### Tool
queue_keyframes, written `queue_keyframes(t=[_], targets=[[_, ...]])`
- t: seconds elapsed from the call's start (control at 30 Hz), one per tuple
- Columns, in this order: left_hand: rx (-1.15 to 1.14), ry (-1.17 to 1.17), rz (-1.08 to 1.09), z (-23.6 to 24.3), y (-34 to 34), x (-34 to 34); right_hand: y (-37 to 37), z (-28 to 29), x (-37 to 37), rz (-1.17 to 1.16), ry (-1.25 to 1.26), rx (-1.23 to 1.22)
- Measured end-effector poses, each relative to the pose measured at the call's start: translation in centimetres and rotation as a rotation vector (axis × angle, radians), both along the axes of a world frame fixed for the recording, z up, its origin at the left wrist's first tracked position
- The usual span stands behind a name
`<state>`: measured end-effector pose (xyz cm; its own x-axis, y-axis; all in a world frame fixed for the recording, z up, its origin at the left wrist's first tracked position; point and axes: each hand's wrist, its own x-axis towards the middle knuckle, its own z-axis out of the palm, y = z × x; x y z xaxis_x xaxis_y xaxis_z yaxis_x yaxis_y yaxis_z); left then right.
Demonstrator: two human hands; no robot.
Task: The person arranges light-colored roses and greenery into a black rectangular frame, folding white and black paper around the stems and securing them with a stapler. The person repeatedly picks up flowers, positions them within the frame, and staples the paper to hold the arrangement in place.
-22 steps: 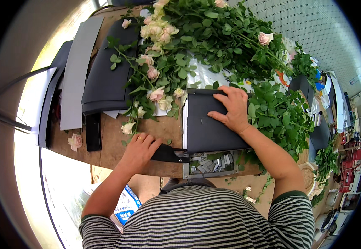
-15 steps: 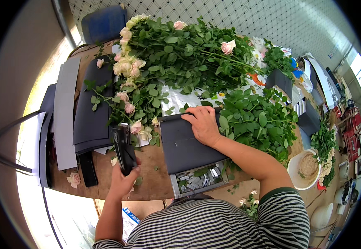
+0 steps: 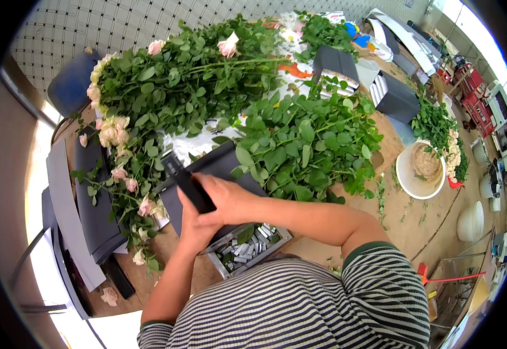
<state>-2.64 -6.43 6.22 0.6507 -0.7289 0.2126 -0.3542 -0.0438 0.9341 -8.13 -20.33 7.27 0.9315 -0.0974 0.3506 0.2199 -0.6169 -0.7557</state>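
Observation:
My left hand (image 3: 196,231) grips a black stapler (image 3: 189,183), its head pointing up and to the left. My right hand (image 3: 230,200) has closed on the same stapler from the right side. Both hands are over a dark grey sheet (image 3: 221,161) that lies on a metal tray (image 3: 216,266). Silver staple strips (image 3: 252,249) and a few leaves show in the tray's uncovered near part. Leafy rose stems (image 3: 306,136) lie just beyond the right hand, partly over the sheet.
Pink and cream roses (image 3: 114,132) line the left end of a big leafy pile (image 3: 189,87). Dark sheets (image 3: 93,198) and a grey strip (image 3: 67,203) lie at left. A white bucket (image 3: 403,168) stands at right, with dark boxes (image 3: 396,98) behind it.
My right hand has left the dark sheet and joined the left on the stapler. The stapler has come over the sheet, which now sits at a slant. The whole view has swung to the right.

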Motion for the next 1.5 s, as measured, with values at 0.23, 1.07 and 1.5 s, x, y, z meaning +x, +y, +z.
queue_keyframes(t=[0.23, 1.07, 1.5], targets=[[0.440, -0.652, -0.354, 0.7, 1.2, 2.0, -10.2, 3.5, -3.1, 0.122, 0.433, 0.499], [0.647, -0.864, -0.215, 0.8, -0.2, 0.8, -17.0, 4.6, -2.8, 0.366, 0.876, -0.348], [0.531, -0.852, -0.196, 0.3, 0.3, 0.8, -16.7, 3.0, -4.9, 0.243, 0.714, -0.490]])
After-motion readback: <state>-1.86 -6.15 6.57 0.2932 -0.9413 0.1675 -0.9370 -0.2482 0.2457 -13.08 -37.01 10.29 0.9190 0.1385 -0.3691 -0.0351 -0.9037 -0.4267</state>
